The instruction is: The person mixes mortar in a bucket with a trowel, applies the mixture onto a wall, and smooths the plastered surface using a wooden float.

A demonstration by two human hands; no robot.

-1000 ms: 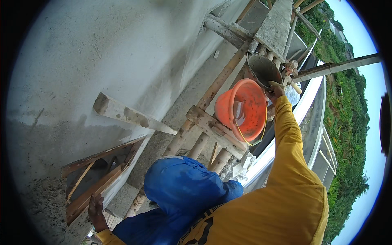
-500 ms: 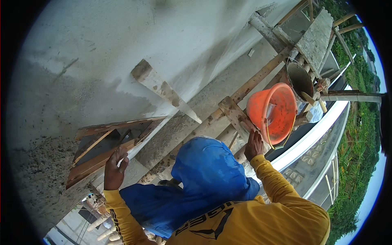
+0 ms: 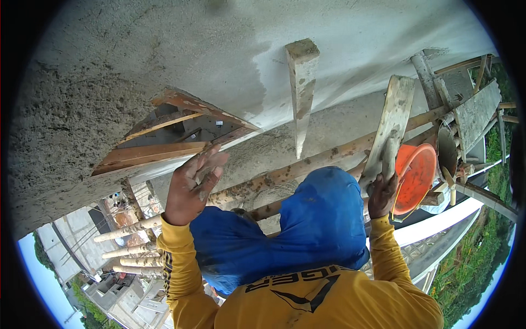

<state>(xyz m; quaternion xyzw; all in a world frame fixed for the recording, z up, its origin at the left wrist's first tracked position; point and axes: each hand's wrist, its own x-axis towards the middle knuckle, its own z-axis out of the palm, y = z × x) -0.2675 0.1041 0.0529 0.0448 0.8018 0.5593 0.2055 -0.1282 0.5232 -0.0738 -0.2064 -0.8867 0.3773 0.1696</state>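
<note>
My right hand (image 3: 382, 196) is closed on the handle of a long wooden float (image 3: 395, 112), its board smeared with grey mortar and tilted up toward the wall. Just beyond that hand an orange bucket (image 3: 416, 178) with a yellow handle leans on its side toward me, partly covered by the float and hand. My left hand (image 3: 193, 186) is raised with its fingers apart and holds nothing. Grey mortar coats its fingers. It is nearest the wood-framed opening (image 3: 150, 156) in the plastered wall (image 3: 219, 60).
A mortar-stained wooden piece (image 3: 302, 90) juts from the wall. Bamboo poles (image 3: 257, 183) run along the scaffold past my blue-clad knees (image 3: 323, 203). At the right stand a dark bucket (image 3: 446, 148) and a grey board (image 3: 478, 118). The ground shows far below at the lower left.
The view has swung, so the wall and buckets sit differently. The wooden float in my right hand is now raised and shows more of its board. My left hand's fingers have spread.
</note>
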